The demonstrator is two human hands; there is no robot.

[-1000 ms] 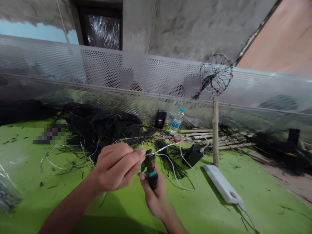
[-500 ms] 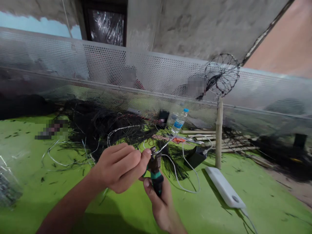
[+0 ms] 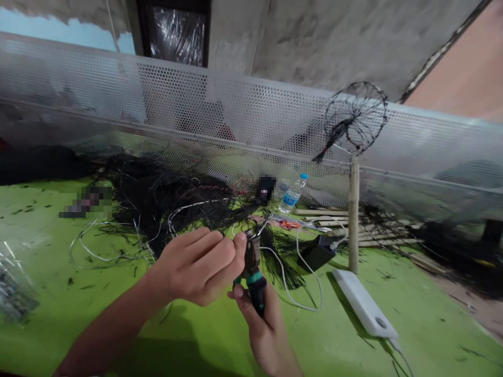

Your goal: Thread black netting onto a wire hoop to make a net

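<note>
My left hand is closed, thumb and forefinger pinched together beside the pliers' jaws on a silvery metal wire. The pinched part is hidden by the fingers. A curved length of this wire seems to loop up behind the hand. My right hand is wrapped round pliers with black and green handles, its thumb along the near side. The jaws point up and meet the wire just right of my left fingertips. Black net-like fibres lie heaped behind my left hand.
On the green table stand a water bottle, a bamboo post topped by a black wire-and-thread ring, a black box with a white cable, and a white power bank. A perforated metal panel runs behind.
The pliers have tilted more upright, their jaws nearer my left fingertips. My left hand has shifted slightly right, still pinched. The camera view has moved a little.
</note>
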